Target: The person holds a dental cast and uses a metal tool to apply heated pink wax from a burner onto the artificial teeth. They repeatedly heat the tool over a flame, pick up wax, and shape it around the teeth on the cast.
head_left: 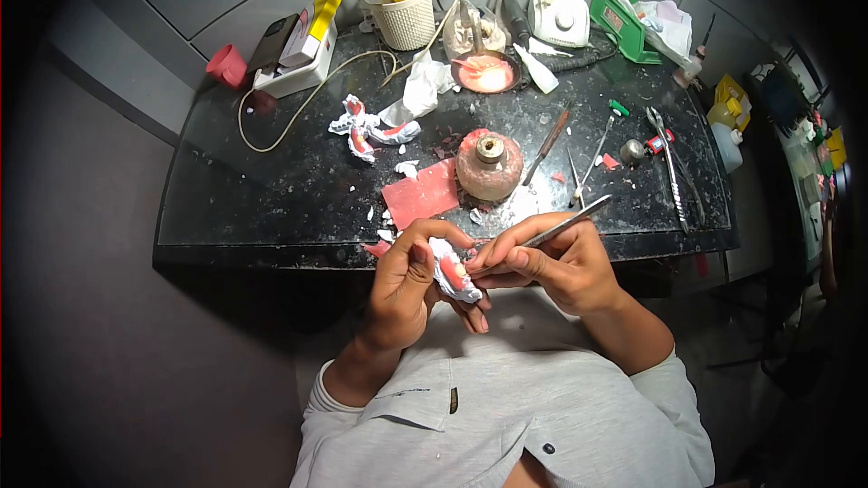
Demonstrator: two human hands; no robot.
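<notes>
A white plaster piece with pink wax (455,271) is held in my left hand (403,282), its fingers curled round the piece. My right hand (562,264) grips a slim metal carving tool (583,220) like a pen, its fingertips close against the waxed face of the piece. The working end of the tool is hidden by my fingers. Both hands are at the table's front edge, above my lap. Just beyond them lie a pink wax sheet (421,193) and a round glass burner (489,165).
Past the burner is a dish of pink wax (485,73). Other plaster pieces (363,131) lie left on the black table (244,208). A wax knife (549,145), pliers (667,163) and a small metal cup (632,152) lie right. A woven basket (404,18) stands behind.
</notes>
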